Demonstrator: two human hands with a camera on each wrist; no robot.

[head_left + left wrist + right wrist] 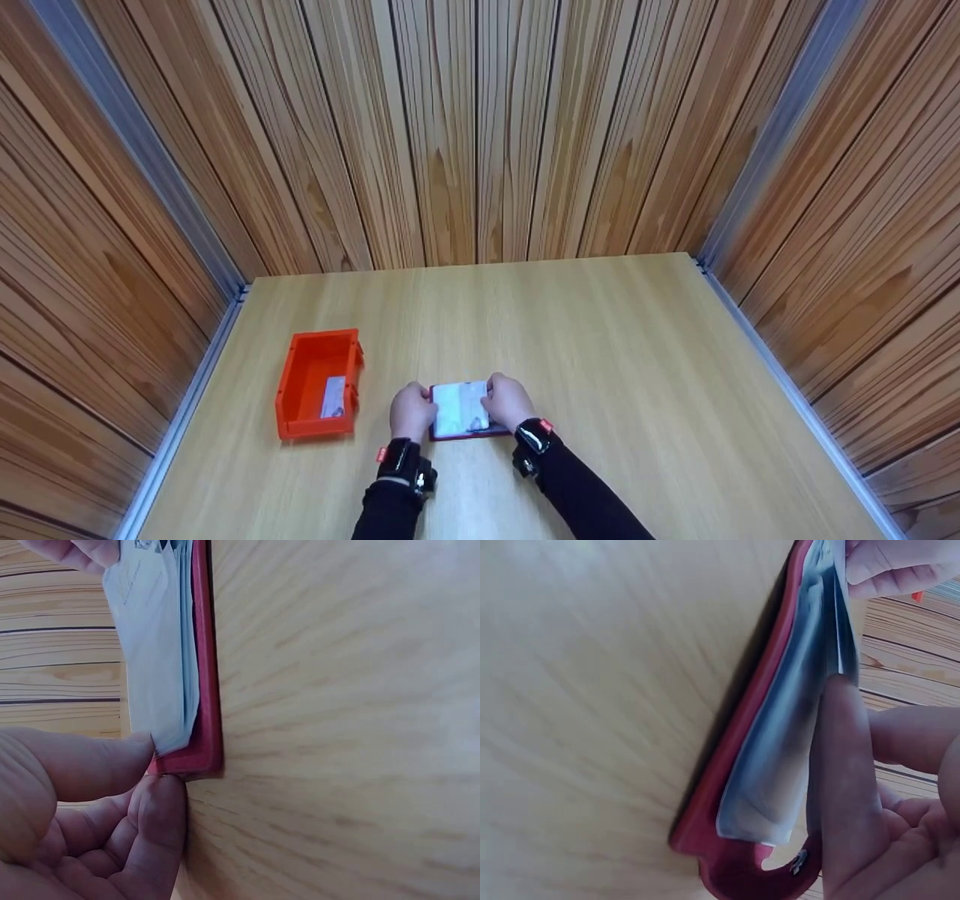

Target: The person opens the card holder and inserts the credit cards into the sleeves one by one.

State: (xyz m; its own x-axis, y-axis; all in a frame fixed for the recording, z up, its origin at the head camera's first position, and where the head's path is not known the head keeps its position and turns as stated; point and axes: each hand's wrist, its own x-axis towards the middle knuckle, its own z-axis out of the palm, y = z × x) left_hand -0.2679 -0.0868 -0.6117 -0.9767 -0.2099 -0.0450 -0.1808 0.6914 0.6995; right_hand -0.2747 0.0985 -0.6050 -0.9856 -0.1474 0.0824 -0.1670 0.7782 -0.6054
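A dark red card holder [454,438] lies open near the front middle of the table, with pale plastic sleeves [154,652] stacked inside. My left hand [411,412] pinches its left edge, thumb on top of the sleeves and fingers against the red cover. At the other side, my right hand [510,402] holds up the edge of some sleeves, its index finger under the lifted leaf. A lower sleeve [772,757] stays against the red cover there. The holder's strap with a metal snap [799,861] shows beside my right fingers.
An orange-red bin [315,358] stands to the left of my hands on the wooden table [600,337]. Inside it lies a small whitish card [333,397]. Wood-panelled walls [487,135] with metal corner strips enclose the table's back and sides.
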